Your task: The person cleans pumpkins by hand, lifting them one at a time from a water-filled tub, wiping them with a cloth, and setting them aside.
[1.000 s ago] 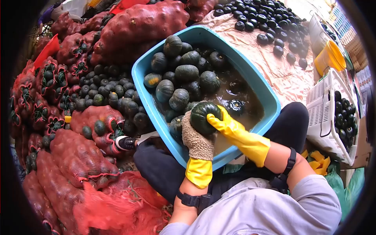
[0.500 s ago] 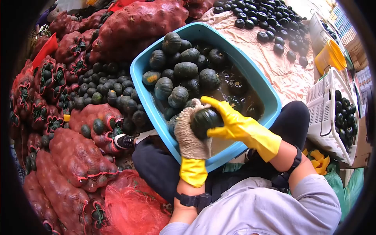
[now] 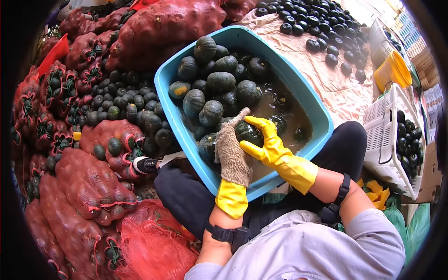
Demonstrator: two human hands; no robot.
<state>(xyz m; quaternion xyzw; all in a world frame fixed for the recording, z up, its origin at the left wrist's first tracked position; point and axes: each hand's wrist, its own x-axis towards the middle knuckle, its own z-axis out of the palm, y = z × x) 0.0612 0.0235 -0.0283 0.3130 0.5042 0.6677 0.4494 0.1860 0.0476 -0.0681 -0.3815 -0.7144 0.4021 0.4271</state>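
Note:
A wet dark green pumpkin (image 3: 248, 133) is between my two hands, above the murky water in the blue tub (image 3: 322, 123). My left hand (image 3: 232, 151) wears a tan cloth mitt over a yellow rubber glove and presses against the pumpkin's left side; its fingers are mostly hidden by the mitt. On the other side, my right hand (image 3: 268, 144), in a yellow rubber glove, curls its thumb and fingers round the pumpkin. More pumpkins (image 3: 221, 81) are heaped at the tub's far left, and a few sit partly under water on the right.
Red mesh sacks (image 3: 93, 179) and loose pumpkins (image 3: 140, 102) crowd the left. Glossy pumpkins (image 3: 322, 44) lie on a pinkish sheet (image 3: 340, 95) at upper right. A white crate (image 3: 380, 140) and a yellow bucket (image 3: 392, 72) stand at right. My legs flank the tub.
Both hands have moved slightly up and away from me with the pumpkin, which has turned. My right hand's grip has shifted round it.

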